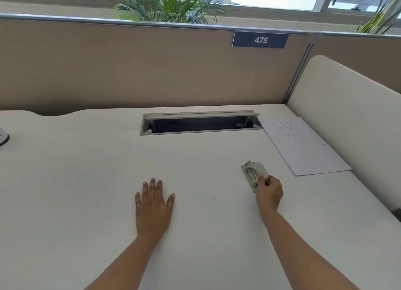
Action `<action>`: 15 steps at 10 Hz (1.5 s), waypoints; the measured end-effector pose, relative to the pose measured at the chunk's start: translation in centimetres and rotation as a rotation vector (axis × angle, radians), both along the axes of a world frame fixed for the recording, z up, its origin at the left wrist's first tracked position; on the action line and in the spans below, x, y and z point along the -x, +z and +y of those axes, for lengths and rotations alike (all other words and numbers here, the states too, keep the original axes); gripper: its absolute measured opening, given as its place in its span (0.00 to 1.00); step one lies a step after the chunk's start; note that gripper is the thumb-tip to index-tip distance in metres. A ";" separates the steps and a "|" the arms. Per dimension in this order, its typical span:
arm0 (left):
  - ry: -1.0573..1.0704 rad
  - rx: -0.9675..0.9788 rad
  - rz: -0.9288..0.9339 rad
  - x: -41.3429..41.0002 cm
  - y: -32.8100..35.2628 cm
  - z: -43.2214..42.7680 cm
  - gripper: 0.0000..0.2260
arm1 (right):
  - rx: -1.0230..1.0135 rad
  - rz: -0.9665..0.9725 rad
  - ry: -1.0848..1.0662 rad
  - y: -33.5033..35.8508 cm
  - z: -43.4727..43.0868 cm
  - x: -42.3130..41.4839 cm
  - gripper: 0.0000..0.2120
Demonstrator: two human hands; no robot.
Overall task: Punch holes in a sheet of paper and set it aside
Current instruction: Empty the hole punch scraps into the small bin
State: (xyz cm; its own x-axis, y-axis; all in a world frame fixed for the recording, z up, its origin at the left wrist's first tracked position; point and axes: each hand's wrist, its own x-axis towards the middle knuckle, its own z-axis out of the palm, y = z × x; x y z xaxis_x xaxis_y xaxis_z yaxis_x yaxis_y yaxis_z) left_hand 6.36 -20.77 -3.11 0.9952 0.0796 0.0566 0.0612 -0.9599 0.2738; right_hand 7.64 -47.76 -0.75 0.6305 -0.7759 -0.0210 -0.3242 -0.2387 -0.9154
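The right hand point(269, 191) pinches the near end of the hole punch point(253, 173), thumb and fingers curled on its grey body. Whether the punch rests on the desk point(86, 181) or hangs just above it is unclear. The left hand point(153, 205) lies flat on the desk, fingers straight and slightly spread, holding nothing. The sheet of paper point(303, 151) lies well apart from both hands at the far right, just beside the cable slot point(199, 123). Two small dark dots near its right edge look like punched holes. The sheet therefore seems punched and set aside, and the step in hand is probably parking the punch. That goes best by setting it flat, clear of the sheet, and letting go without tipping it.
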 end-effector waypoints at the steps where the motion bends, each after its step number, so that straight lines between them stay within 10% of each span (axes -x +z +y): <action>1: 0.001 0.014 0.000 -0.1 -0.1 0.0 0.28 | 0.123 -0.043 -0.032 0.4 0.6 0.5 0.18; 3: 0.002 0.000 0.001 -0.1 -0.2 0.0 0.28 | 0.702 -0.171 0.339 0.3 3.4 2.2 0.09; 5: -0.002 0.005 0.007 0.0 0.1 0.0 0.28 | 0.441 0.057 0.865 -0.6 5.8 2.7 0.07; 13: -0.002 -0.028 0.022 0.0 0.2 -0.1 0.29 | 0.260 0.314 0.865 0.7 6.7 0.2 0.03; 15: -0.003 -0.010 0.012 0.0 0.2 -0.1 0.27 | -0.522 0.149 0.598 1.5 7.6 -1.0 0.11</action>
State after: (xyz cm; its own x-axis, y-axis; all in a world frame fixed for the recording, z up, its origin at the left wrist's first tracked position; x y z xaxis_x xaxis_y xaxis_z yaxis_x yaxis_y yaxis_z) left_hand 6.35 -20.87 -2.89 0.9961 0.0760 0.0453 0.0615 -0.9628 0.2631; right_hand 8.59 -40.14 0.70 0.8980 -0.1745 -0.4039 -0.4040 0.0365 -0.9140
